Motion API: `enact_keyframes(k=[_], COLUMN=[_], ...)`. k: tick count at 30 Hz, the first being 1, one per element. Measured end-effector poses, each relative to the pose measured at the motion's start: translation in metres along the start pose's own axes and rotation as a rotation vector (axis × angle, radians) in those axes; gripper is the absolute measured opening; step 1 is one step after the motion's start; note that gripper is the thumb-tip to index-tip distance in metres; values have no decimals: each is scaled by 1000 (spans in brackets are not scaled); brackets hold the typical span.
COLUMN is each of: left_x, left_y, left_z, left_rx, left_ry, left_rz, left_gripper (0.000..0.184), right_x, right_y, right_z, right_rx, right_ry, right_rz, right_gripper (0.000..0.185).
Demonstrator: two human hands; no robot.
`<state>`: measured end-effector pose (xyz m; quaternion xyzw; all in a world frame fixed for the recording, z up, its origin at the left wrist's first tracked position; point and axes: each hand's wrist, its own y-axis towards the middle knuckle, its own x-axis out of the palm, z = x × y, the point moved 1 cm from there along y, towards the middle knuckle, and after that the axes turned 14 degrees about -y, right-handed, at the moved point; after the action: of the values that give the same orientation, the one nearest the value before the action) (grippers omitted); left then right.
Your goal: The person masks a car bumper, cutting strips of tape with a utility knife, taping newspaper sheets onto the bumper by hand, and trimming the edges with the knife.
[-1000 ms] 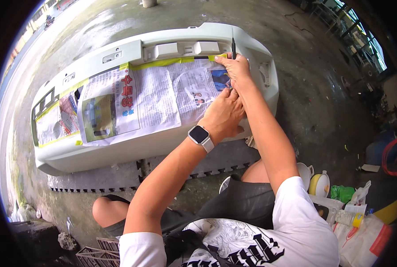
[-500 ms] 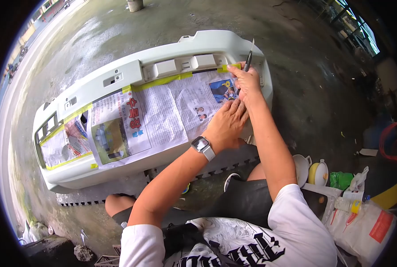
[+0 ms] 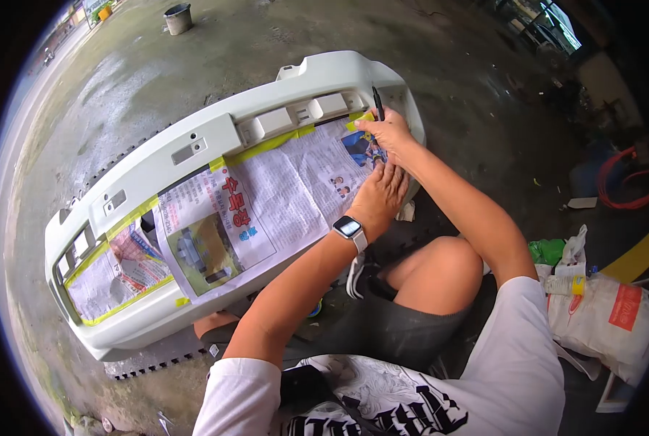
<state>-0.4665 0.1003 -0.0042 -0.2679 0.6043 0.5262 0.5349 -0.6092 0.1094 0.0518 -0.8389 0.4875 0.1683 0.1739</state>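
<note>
A pale bumper (image 3: 281, 91) lies across the floor, partly covered by newspaper (image 3: 288, 185) edged with yellow-green tape (image 3: 270, 147). My left hand (image 3: 377, 195), with a watch on its wrist, rests flat on the paper's right end, fingers extended toward my right hand. At the upper right corner of the paper, my right hand (image 3: 393, 136) has its fingers closed round a slim black pen-like tool (image 3: 377, 103) that points up. Its thumb and fingertips are at a short piece of yellow tape (image 3: 361, 120). Some of its fingers are hidden.
A bucket (image 3: 178, 19) stands on the floor beyond the bumper. Dark interlocking mats (image 3: 157, 361) lie beneath it. At the right are a green bag (image 3: 547, 251), a white sack (image 3: 601, 320) and a coiled red hose (image 3: 615, 182). My bent knee is near the bumper.
The camera view has shifted, bringing the whole bucket into sight. The black tool's tilt has changed. My left hand stays on the newspaper; my right hand remains at its upper right corner.
</note>
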Motion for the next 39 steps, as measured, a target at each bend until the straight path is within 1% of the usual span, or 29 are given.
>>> enact_keyframes(k=[2,3,4,5,7,8,10,11,14,15,16,17,18,19,21,22,24,25,27,29,33,35,39], left_x=[-9,-15,-16,-14,-13,-13,-13,-15,-27,-26,-26,-28,-29,-32,-37,-37,-38,-38,-40,-42,-44,-43,-43], left_y=[1,-1,-1,-3,1,1,-1,-3,-1,1,1,2,3,4,6,6,5,5,6,6,6,6,6], left_z=[-2,-3,-3,-2,-3,-3,-6,-8,-11,-11,-11,-12,-15,-16,-20,-20,-21,-21,-22,-23,-24,-24,-24], left_rx=[-6,5,6,10,-10,-24,46,51,24,-8,-12,-34,-53,-53,-154,-158,-237,-244,-326,-329,-324,-321,-334], left_ry=[-158,-186,-208,-235,-260,-274,-280,-310,-405,-451,-454,-598,-742,-744,-1037,-1037,-1199,-1197,-1314,-1319,-1307,-1302,-1296], left_rz=[-33,-6,-14,-5,20,17,-76,4,9,85,84,119,154,153,59,56,308,301,394,395,391,379,385], left_gripper=[82,76,76,73,62,62,57,55,57,51,51,42,32,32,13,13,13,13,16,17,18,18,17], right_x=[7,10,12,13,16,19,23,25,21,18,15,11,10,11,11,11,15,18,24,27,26,29,27], right_y=[0,3,5,8,13,12,7,3,5,8,10,10,11,11,11,12,11,8,8,8,7,7,9], right_z=[1,2,5,3,4,5,5,4,1,0,-2,-3,-4,-5,-2,-1,3,4,8,11,10,9,11], right_rx=[8,-34,-64,13,10,-14,23,15,-6,-21,-41,-15,-14,-22,-25,-32,-35,-40,-37,-98,-126,-126,-84], right_ry=[21,24,28,164,115,90,131,172,219,222,226,274,274,266,257,254,262,284,314,192,264,235,170], right_rz=[49,46,40,22,46,75,49,73,97,87,78,18,19,4,-15,-26,-41,-14,16,103,87,91,54], right_gripper=[25,24,23,27,25,23,25,25,24,24,24,24,24,24,23,22,22,20,19,18,21,18,20])
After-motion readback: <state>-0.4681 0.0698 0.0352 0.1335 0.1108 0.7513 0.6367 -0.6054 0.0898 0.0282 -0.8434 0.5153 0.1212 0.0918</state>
